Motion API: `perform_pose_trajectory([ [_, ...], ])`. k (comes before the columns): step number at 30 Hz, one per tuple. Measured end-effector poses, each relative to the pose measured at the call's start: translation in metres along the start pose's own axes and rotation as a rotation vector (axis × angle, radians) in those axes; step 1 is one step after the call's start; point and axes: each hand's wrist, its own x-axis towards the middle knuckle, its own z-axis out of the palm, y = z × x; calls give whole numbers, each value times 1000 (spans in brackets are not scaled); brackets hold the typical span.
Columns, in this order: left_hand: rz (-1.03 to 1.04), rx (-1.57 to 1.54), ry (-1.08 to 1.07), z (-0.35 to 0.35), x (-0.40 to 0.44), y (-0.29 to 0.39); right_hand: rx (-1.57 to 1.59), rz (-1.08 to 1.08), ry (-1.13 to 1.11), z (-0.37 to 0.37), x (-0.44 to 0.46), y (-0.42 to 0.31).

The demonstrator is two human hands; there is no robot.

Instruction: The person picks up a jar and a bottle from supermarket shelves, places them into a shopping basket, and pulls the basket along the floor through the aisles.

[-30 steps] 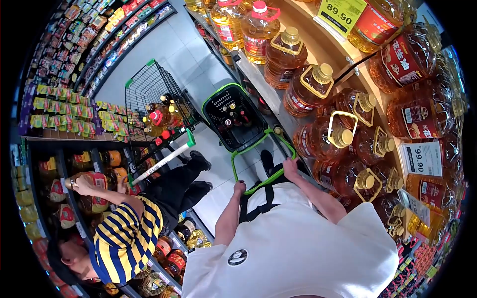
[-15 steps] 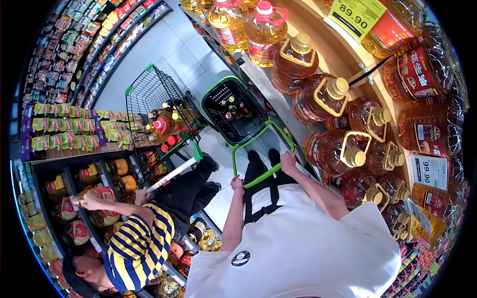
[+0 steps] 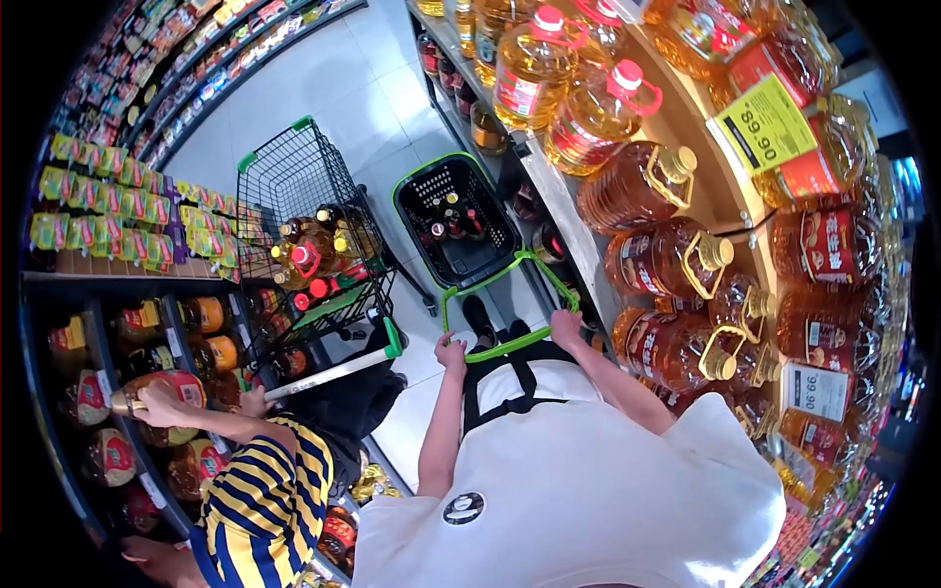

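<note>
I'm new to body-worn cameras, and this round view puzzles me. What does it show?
No machine: one camera on a person's head looks forward and down, so their white shirt fills the bottom. Their bare right hand grips the bright green handle of a black perforated plastic basket; their left hand is at the handle's other end, its grip unclear. Inside the basket are a few dark bottles. On the right, large amber plastic bottles are on wooden shelving. At left is another person in yellow-and-navy stripes.

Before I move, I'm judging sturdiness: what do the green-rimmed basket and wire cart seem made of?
The basket looks like black plastic, fairly matte, with moulded, perforated walls. The cart is probably dark-coated metal, given its thin, open wire grid.
</note>
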Motion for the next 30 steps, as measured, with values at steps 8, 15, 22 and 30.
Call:
perform_pose_trajectory([
  [8,25,-41,-61,5,45,13,-48,36,2,-20,32,-27],
  [15,16,22,-39,14,59,33,-92,-124,201,-36,53,-43],
  [22,-57,77,-43,32,73,40,16,-160,99,-44,80,-38],
  [30,-139,181,-101,61,111,77,10,-225,236,-80,137,-63],
])
